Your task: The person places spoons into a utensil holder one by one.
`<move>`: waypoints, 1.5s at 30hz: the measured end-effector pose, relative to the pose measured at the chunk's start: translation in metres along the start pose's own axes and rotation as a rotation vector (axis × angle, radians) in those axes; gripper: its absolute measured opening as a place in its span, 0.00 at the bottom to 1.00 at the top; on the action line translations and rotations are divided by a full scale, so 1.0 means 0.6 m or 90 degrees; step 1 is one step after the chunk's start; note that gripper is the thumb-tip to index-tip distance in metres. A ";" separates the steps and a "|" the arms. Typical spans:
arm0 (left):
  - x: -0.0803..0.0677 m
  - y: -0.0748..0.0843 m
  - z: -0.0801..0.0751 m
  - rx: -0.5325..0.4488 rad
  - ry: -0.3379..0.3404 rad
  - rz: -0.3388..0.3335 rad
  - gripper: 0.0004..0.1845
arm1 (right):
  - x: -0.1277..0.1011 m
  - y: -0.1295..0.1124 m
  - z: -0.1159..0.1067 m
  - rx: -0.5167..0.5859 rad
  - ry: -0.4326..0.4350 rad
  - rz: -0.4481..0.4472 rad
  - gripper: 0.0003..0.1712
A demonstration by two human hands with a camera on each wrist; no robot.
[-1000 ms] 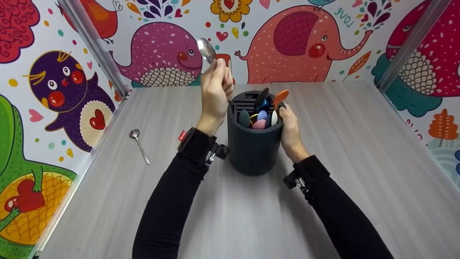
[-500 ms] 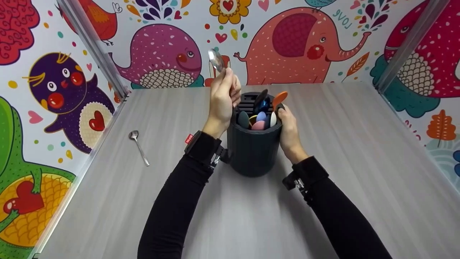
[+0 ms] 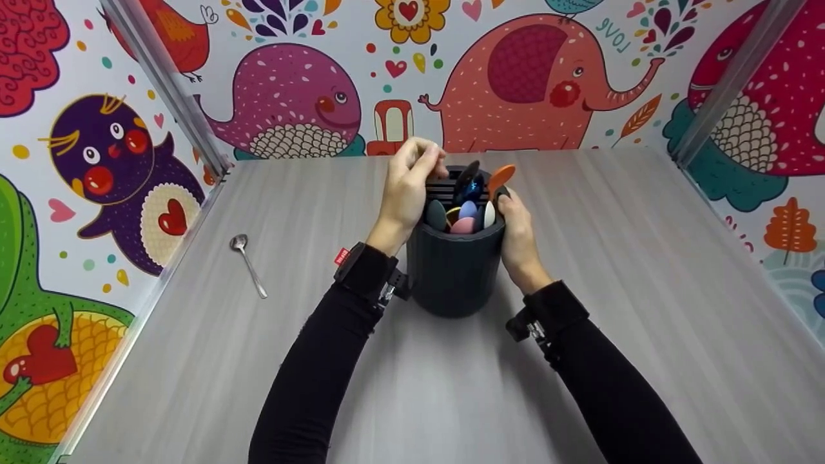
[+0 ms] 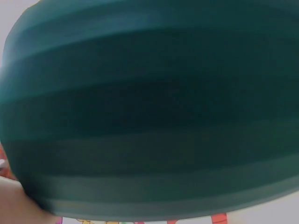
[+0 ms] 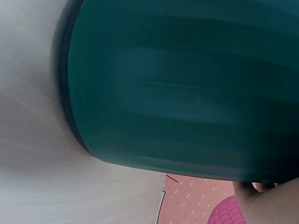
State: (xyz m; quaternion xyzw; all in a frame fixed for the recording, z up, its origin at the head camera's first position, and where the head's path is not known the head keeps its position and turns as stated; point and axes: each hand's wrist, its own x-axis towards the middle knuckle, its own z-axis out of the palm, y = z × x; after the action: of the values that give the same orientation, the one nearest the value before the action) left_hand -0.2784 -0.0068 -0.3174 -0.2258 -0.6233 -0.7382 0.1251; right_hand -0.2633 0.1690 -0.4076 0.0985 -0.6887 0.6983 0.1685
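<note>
Since the earlier frames the left hand (image 3: 407,190) has come down from above the holder to its rim, and the metal spoon it held up w/ the bowl in the air is no longer in sight; can't tell if it now sits in a slot or is hidden under the fingers. The hand's fingertips are bunched in a narrow pinch over the back-left part of the dark ribbed utensil holder (image 3: 454,270), right at the slotted insert (image 3: 445,187); whether they grip anything can't be made out. The right hand (image 3: 519,235) rests against the holder's right side, fingers curled round the wall near the rim, thumb up by the top edge. The holder stands upright on the grey wood-grain table (image 3: 644,290), about mid-table, between the two forearms. Inside, approx. the front half is packed w/ coloured spoon bowls sticking up: a grey-green one (image 3: 437,213), a pink one (image 3: 465,223), a pale blue one (image 3: 469,207), a white one (image 3: 491,213), a dark blue one (image 3: 472,183) and an orange one (image 3: 503,174) leaning out to the right. Both wrist views show only the holder's ribbed wall up close, blurred. A second small metal spoon (image 3: 249,264) lies flat on the table well to the left, near the wall w/ cartoon animals.
</note>
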 end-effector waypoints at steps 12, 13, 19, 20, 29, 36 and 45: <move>-0.005 -0.003 -0.014 0.095 -0.042 0.028 0.19 | -0.001 0.001 0.003 -0.003 -0.007 -0.011 0.18; -0.006 -0.004 -0.016 0.095 -0.042 0.027 0.19 | -0.001 0.001 0.003 -0.003 -0.006 -0.011 0.17; -0.007 -0.007 -0.029 0.093 -0.023 0.023 0.18 | 0.000 0.003 0.003 0.008 -0.006 -0.011 0.19; -0.007 -0.007 -0.033 0.095 -0.018 0.022 0.18 | 0.000 0.004 0.003 0.010 -0.005 -0.012 0.19; -0.007 -0.007 -0.069 0.120 0.027 0.010 0.16 | -0.001 0.000 0.003 0.012 0.003 -0.015 0.18; -0.008 -0.008 -0.109 0.170 0.056 -0.008 0.18 | 0.000 -0.002 0.002 0.009 0.001 -0.009 0.19; -0.007 -0.016 -0.173 0.250 0.110 -0.052 0.17 | 0.000 -0.002 0.005 0.011 0.000 -0.014 0.14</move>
State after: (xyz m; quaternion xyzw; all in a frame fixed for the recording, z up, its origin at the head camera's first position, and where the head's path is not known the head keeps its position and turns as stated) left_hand -0.2975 -0.1070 -0.3404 -0.1074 -0.7505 -0.6239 0.1895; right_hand -0.2630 0.1661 -0.4067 0.1074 -0.6817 0.7021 0.1757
